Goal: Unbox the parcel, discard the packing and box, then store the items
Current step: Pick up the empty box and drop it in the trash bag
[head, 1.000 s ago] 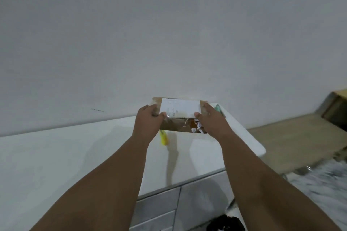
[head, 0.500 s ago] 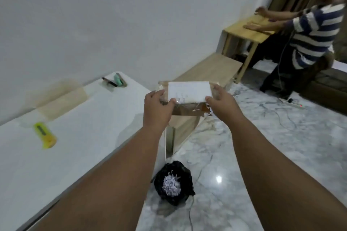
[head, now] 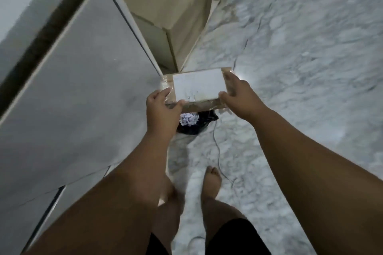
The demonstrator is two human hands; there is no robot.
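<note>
One box [head: 198, 89] – two hands [head: 162, 109] [head: 241, 98] – one black bag [head: 194, 125] – two feet [head: 211, 180].

dim, flat indoor light with a cool cast. a bright glare spot sits on the marble floor [head: 243, 77]. motion blur smears floor veining, and wide-angle distortion bends the edges.

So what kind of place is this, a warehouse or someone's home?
Most likely a room in a home. The floor is polished marble-look tile, the person stands on it with a bare foot, and a low white cabinet sits at one side. A small black bag of shredded paper serves as the bin.
</note>
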